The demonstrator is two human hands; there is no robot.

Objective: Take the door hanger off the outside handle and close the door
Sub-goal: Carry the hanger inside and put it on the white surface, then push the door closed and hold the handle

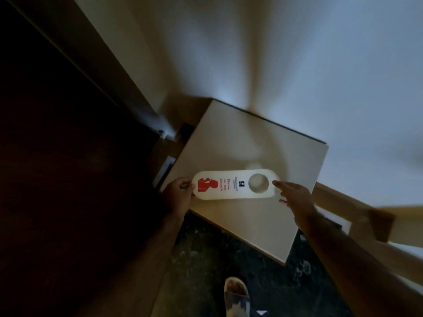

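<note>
A pale wall (297, 65) fills the upper half of the dim view, with a large dark panel (57, 179) down the left side that is probably the door, though it is too dark to be sure and no handle can be made out. Below the wall, a small light-topped table (240, 145) stands in the corner over a dark speckled floor (206, 259), where a foot in a slipper (235, 296) shows at the bottom edge.

A person holds a white door hanger (233, 185), printed "Please do not disturb" with a red figure, flat and low over the tabletop; whether it touches the surface cannot be told. The left hand (178, 193) pinches the printed end between thumb and fingers. The right hand (295, 195) meets the end with the round hole, fingers extended and spread, fingertips on the rim, not visibly clamped.

The hanger appears to be off the handle already, so the step in hand looks like setting it down. Done well, that means lowering it level, well inside the table's edges so it cannot slide off, easing both hands away together, then turning to the door with hands free.
</note>
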